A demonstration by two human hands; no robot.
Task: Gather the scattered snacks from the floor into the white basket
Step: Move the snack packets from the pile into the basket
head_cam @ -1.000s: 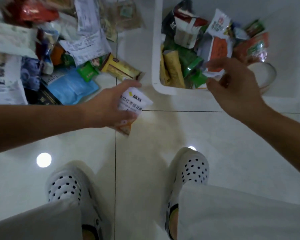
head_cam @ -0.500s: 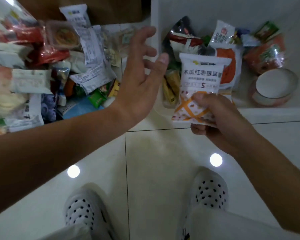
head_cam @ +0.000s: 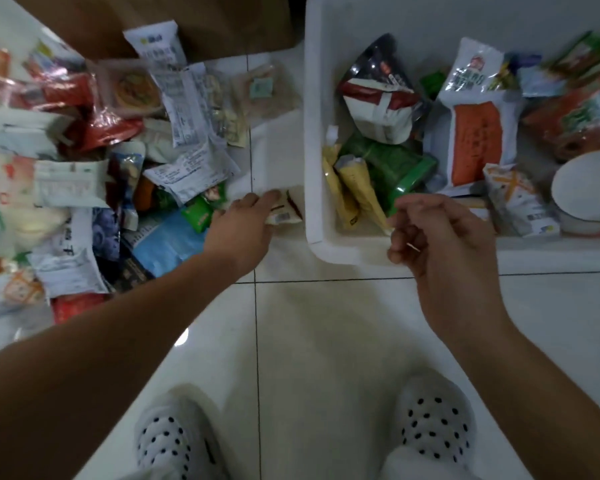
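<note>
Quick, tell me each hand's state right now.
Left hand: fingers on a small packet beside the basket; grip cannot be told.
Right hand: open, loosely curled, holding nothing.
</note>
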